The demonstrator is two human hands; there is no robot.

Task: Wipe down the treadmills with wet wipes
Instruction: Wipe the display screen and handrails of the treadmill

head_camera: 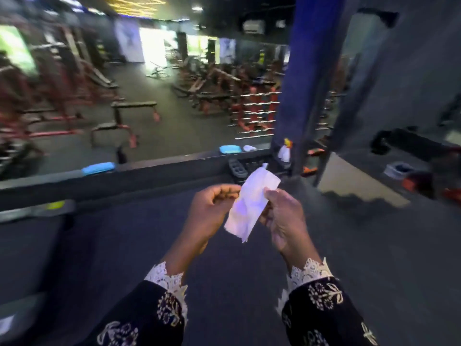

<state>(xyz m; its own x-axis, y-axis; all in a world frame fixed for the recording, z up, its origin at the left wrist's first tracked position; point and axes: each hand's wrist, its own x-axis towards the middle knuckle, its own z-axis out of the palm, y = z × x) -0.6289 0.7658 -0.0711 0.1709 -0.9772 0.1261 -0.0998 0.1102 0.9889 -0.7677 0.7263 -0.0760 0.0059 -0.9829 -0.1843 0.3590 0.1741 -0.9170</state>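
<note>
- Between your two hands, at chest height over the dark floor, you are holding a white wipe point(249, 206), folded into a long strip.
- Your left hand point(212, 211) is curling loosely beside the wipe's left edge; its fingertips are hidden behind the curl, so you cannot tell whether it is pinching the wipe or only touching it.
- Your right hand point(284, 221) is closing thumb and fingers on the wipe's right edge, and it looks like the hand that is really carrying it.
- The wipe's long axis is running from lower left, near your wrists, up and away to the right, with its far end pointing at the ledge point(174, 168) ahead.
- On that ledge a blue pack point(98, 168) is lying to your left, well apart from your hands; a second blue shape above it looks like its reflection in the mirror behind.
- A grey rail with a yellow-green mark point(37, 208) is showing at your far left; it may be part of a treadmill, though blur is keeping that unsure.
- If that rail is the target, it is lying left of both hands, so your left hand is the nearer one, while the wipe is sitting firmer in your right.
- You are probably needing to open the wipe out and turn left before any wiping begins.
</note>
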